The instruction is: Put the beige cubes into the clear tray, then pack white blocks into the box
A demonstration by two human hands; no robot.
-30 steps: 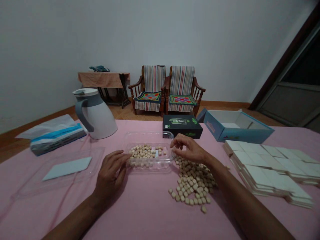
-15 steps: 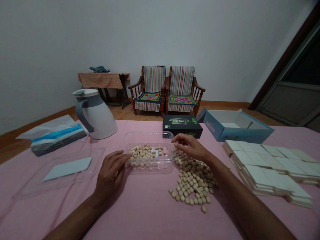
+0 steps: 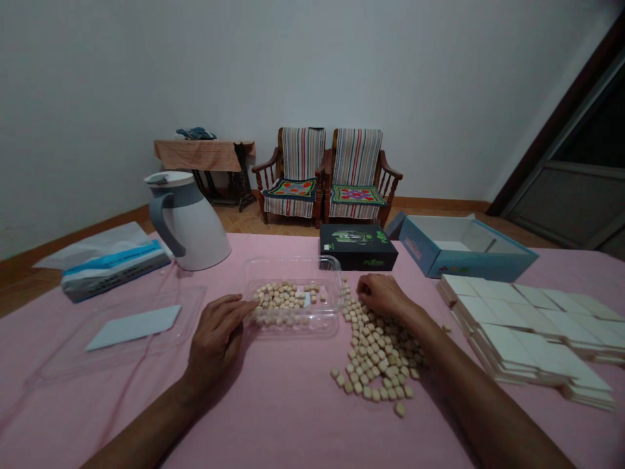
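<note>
A clear plastic container [image 3: 293, 333] stands mid-table, with many small wooden cubes [image 3: 280, 296] inside, mostly in its left part. My left hand [image 3: 217, 335] lies at the container's left end, fingers stretched out and fingertips touching its edge; it holds nothing. To the right of the container is a loose pile of the same wooden cubes [image 3: 378, 352], spread on the cloth. My right hand [image 3: 383, 296] is down at the far side of this pile, fingers curled together. Its fingertips are hidden, so what they hold, if anything, cannot be seen.
Left are a clear lid [image 3: 195, 306] with a white card [image 3: 134, 327], a tissue pack [image 3: 114, 270] and a grey-white jug [image 3: 200, 228]. Behind the container lies a black box [image 3: 359, 247]. A blue open box [image 3: 469, 260] and stacked wooden tiles [image 3: 527, 326] occupy the right. Pink cloth covers the table.
My right hand has moved from above the container's right end, rightward and down to the pile, and its fingers have curled in. My left hand has stayed at the container.
</note>
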